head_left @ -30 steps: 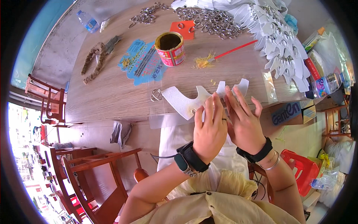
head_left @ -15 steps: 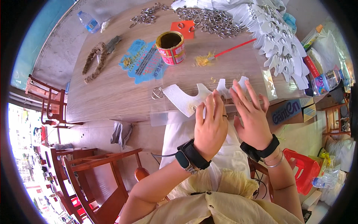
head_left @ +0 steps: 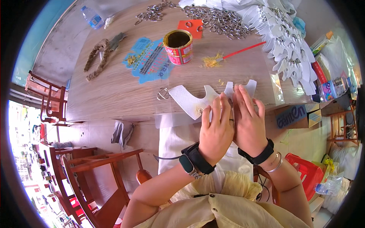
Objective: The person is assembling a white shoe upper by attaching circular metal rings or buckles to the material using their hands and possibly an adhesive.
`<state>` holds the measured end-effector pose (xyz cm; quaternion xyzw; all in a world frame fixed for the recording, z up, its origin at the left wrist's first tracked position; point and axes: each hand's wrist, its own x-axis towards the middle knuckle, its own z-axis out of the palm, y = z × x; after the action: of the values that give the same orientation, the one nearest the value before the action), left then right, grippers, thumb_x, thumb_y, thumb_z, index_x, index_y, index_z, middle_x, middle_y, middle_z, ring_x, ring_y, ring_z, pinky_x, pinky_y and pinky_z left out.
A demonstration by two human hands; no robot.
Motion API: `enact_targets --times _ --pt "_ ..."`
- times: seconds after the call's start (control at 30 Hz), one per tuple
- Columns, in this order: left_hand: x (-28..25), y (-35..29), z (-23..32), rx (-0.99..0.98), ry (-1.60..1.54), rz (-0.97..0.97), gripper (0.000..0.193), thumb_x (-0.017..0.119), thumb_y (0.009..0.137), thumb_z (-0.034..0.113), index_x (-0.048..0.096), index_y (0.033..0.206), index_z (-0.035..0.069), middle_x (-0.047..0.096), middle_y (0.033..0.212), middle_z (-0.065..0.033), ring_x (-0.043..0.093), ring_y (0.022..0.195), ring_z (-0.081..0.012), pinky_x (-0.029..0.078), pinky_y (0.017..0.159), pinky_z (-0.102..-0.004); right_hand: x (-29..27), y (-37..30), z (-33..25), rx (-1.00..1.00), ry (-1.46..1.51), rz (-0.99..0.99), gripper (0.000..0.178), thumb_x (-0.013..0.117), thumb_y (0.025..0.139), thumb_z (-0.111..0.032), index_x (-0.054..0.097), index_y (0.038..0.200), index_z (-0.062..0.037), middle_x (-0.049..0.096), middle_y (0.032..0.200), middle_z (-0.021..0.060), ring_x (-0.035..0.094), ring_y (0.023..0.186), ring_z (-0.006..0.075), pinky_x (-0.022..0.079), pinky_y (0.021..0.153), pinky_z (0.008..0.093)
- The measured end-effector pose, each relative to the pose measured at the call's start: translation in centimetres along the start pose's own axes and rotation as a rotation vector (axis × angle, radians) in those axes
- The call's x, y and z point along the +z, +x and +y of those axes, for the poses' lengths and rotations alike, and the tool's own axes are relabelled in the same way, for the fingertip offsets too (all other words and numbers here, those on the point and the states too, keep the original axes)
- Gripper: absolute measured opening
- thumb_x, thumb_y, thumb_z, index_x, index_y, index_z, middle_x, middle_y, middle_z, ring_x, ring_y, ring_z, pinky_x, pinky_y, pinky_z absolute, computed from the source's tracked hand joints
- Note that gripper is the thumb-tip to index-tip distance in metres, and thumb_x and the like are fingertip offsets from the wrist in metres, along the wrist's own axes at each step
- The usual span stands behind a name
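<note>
A white cut-out foam piece (head_left: 190, 99) with curved notches lies at the near edge of the wooden table (head_left: 114, 91). My left hand (head_left: 216, 131) lies flat on its right part, fingers together and pointing away. My right hand (head_left: 249, 121) presses beside it, fingers stretched over the piece's right tabs. Both wrists wear black bands. A metal ring (head_left: 162, 93) lies at the piece's left tip. What is under the palms is hidden.
A red open tin (head_left: 178, 46) stands mid-table beside a blue printed sheet (head_left: 149, 60). A red-handled brush (head_left: 232, 54), a heap of metal rings (head_left: 220, 21) and stacked white pieces (head_left: 289, 41) lie at the back right. Wooden chairs (head_left: 91, 178) stand to the left.
Both hands have stayed on the white piece, pressing it; they shifted slightly and the fingers have flattened out. The piece itself has hardly moved.
</note>
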<state>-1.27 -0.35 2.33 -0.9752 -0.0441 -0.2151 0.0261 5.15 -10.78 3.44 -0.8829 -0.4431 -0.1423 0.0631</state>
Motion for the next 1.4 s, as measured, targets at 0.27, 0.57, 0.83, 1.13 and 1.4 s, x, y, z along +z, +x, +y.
enact_targets --times 0.27,0.57,0.83,1.13,1.4 --pt "0.7 0.0 0.2 -0.058 -0.013 0.028 0.047 0.057 0.074 0.013 0.056 0.117 -0.006 0.05 0.127 -0.0096 0.045 0.116 -0.0223 0.034 0.096 -0.042 -2.7 -0.6 1.6 0.097 0.229 -0.054 0.082 0.06 0.069 -0.007 0.025 0.143 -0.0003 0.023 0.151 0.0147 0.024 0.138 0.0313 0.022 0.101 0.0478" --pt "1.1 -0.4 0.1 -0.04 -0.015 0.061 0.054 0.06 0.071 0.015 0.054 0.121 -0.004 0.047 0.13 -0.0077 0.043 0.117 -0.0213 0.032 0.097 -0.0423 -1.8 1.7 3.9 0.067 0.307 0.15 0.03 0.062 0.081 -0.012 0.062 0.111 -0.0072 0.05 0.133 0.0063 0.048 0.12 0.0234 0.032 0.093 0.0411" --pt "-2.2 -0.9 -1.4 -0.135 -0.274 -0.048 0.075 0.074 0.066 0.026 0.047 0.134 0.011 0.028 0.147 -0.0065 0.031 0.124 -0.0297 0.027 0.096 -0.0495 -1.3 2.9 4.0 0.089 0.339 0.097 0.021 0.071 0.072 -0.009 0.054 0.085 -0.0076 0.056 0.108 0.0052 0.05 0.103 0.026 0.034 0.087 0.0432" --pt "-2.4 -6.6 -2.0 -0.016 -0.701 -0.014 0.064 0.073 0.07 0.014 0.051 0.13 0.017 0.054 0.127 -0.007 0.052 0.11 -0.0248 0.033 0.093 -0.0396 -2.9 0.3 2.7 0.297 0.857 -0.03 0.024 0.072 0.074 -0.008 0.053 0.086 -0.0004 0.061 0.077 0.0109 0.06 0.076 0.03 0.046 0.073 0.0361" --pt "-3.7 -7.1 -2.2 -0.89 -1.97 -0.215 0.028 0.064 0.09 0.019 0.062 0.103 -0.005 0.063 0.1 -0.0022 0.052 0.096 -0.0082 0.041 0.083 -0.0254 -2.5 -4.8 -4.0 0.621 1.453 -0.009 0.029 0.076 0.077 -0.016 0.057 0.092 -0.0003 0.06 0.084 0.002 0.054 0.074 0.0065 0.045 0.069 0.0225"
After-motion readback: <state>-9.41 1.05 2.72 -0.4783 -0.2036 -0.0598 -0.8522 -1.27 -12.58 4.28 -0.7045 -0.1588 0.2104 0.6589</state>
